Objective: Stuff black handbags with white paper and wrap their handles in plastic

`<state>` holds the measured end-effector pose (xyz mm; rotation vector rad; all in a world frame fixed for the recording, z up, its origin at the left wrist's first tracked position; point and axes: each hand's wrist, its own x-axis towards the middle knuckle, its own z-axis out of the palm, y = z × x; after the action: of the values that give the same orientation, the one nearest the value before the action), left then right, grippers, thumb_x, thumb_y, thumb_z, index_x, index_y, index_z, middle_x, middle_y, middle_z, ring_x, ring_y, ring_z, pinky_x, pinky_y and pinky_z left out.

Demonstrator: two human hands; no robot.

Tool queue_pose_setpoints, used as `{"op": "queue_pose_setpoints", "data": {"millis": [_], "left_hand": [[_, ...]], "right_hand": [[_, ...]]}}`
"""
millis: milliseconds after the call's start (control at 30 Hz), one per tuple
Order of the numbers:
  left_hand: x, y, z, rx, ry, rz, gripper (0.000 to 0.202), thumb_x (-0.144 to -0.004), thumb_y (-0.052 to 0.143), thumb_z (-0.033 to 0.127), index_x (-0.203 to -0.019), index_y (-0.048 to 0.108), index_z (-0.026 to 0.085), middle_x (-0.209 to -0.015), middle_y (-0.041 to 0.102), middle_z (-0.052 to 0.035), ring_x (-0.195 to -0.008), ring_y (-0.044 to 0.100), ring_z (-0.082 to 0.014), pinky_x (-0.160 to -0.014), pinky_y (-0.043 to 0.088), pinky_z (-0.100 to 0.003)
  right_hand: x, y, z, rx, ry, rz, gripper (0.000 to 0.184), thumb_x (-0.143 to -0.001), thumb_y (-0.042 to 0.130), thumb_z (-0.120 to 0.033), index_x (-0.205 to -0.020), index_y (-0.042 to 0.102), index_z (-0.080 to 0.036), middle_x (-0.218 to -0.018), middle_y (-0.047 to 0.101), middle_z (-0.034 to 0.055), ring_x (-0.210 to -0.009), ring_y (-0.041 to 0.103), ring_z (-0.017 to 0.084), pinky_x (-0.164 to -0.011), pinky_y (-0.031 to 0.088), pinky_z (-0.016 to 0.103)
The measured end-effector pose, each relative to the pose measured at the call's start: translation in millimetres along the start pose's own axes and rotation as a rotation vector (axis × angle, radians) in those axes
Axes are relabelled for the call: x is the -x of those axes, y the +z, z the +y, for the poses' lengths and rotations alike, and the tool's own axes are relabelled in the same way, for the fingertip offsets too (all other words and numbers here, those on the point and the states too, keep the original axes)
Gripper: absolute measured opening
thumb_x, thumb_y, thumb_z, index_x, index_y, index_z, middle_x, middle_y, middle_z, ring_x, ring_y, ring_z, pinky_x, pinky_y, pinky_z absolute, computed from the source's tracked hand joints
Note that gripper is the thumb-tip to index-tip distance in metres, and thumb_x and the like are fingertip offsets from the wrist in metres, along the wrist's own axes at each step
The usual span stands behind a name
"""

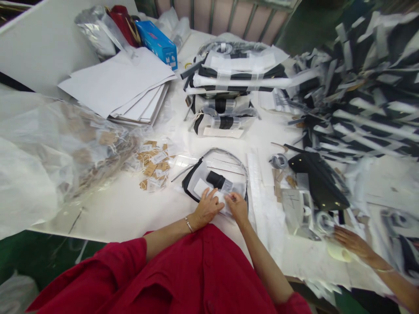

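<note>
A black handbag [190,179] lies on the white table in front of me, partly covered by white sheeting, its wrapped strap arching away from me. A black band and clear plastic [227,186] cross its middle. Across its near side is a white card [200,187]. My left hand [207,208] rests on the card with fingers spread, pressing down. Beside it, my right hand [238,206] has thumb and fingertips pinched together at the clear plastic's near end. Whatever those fingertips hold is too small to make out.
Wrapped handbags [225,104] stand in a row beyond. Brown tags [153,168] and a large plastic bag [39,161] lie left, below white sheets [121,78]. At right are a tape dispenser [294,209], a black bag [317,179] and a co-worker's hand [352,242].
</note>
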<state>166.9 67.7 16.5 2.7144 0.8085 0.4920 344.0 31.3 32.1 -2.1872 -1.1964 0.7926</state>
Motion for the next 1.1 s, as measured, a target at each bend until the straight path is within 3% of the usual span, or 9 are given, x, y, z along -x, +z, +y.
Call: {"op": "queue_pose_setpoints", "data": {"millis": [167, 333, 500, 767, 900, 1100], "left_hand": [[0.9, 7.4, -0.8, -0.002, 0.013, 0.056, 0.015, -0.092, 0.053, 0.014, -0.099, 0.064, 0.022, -0.083, 0.058, -0.0040, -0.132, 0.044, -0.0310, -0.109, 0.031, -0.061], [0.7, 8.6, -2.1, -0.019, 0.021, 0.094, 0.013, -0.094, 0.053, 0.018, -0.097, 0.065, 0.022, -0.081, 0.059, -0.0043, -0.129, 0.048, -0.0314, -0.107, 0.033, -0.060], [1.8, 7.9, -4.1, -0.002, 0.040, 0.109, 0.012, -0.094, 0.056, 0.029, -0.100, 0.064, 0.022, -0.084, 0.059, -0.0046, -0.128, 0.049, -0.0323, -0.106, 0.035, -0.059], [1.9, 9.6, -5.9, 0.027, 0.049, 0.096, 0.016, -0.091, 0.062, 0.033, -0.101, 0.063, 0.021, -0.086, 0.060, -0.0049, -0.130, 0.047, -0.0334, -0.107, 0.032, -0.060], [2.5, 11.3, -6.2, 0.020, 0.047, 0.097, 0.017, -0.090, 0.063, 0.033, -0.102, 0.063, 0.021, -0.089, 0.060, -0.0058, -0.131, 0.046, -0.0326, -0.110, 0.029, -0.060], [8.1, 15.9, -8.7, -0.024, 0.132, 0.206, 0.015, -0.093, 0.055, 0.020, -0.106, 0.063, 0.023, -0.120, 0.061, -0.0093, -0.137, 0.040, -0.0305, -0.114, 0.018, -0.063]], "right_hand": [[-14.3, -8.8, -13.4, 0.110, -0.080, -0.063, 0.025, -0.078, 0.062, -0.048, -0.071, 0.067, -0.024, -0.078, 0.066, -0.0002, -0.072, 0.057, 0.018, -0.071, 0.043, 0.031], [-20.2, -10.5, -20.1, 0.058, -0.187, -0.065, 0.019, -0.080, 0.058, -0.041, -0.075, 0.069, -0.026, -0.083, 0.067, 0.0005, -0.074, 0.057, 0.018, -0.077, 0.043, 0.032], [-19.7, -9.0, -22.3, -0.077, -0.177, -0.052, 0.023, -0.081, 0.057, -0.042, -0.079, 0.071, -0.024, -0.083, 0.068, 0.0020, -0.073, 0.056, 0.019, -0.074, 0.044, 0.033], [-25.7, -6.4, -17.2, 0.104, -0.205, -0.065, 0.018, -0.082, 0.056, -0.037, -0.079, 0.070, -0.026, -0.082, 0.067, 0.0004, -0.076, 0.060, 0.018, -0.075, 0.045, 0.032], [-25.2, -2.4, -12.3, 0.038, -0.242, -0.042, 0.017, -0.083, 0.055, -0.036, -0.078, 0.067, -0.025, -0.082, 0.067, 0.0008, -0.079, 0.061, 0.019, -0.078, 0.046, 0.032], [-25.7, 4.2, -4.5, -0.018, -0.233, -0.019, 0.019, -0.082, 0.055, -0.039, -0.079, 0.067, -0.024, -0.081, 0.067, 0.0017, -0.076, 0.060, 0.019, -0.075, 0.046, 0.033]]}}
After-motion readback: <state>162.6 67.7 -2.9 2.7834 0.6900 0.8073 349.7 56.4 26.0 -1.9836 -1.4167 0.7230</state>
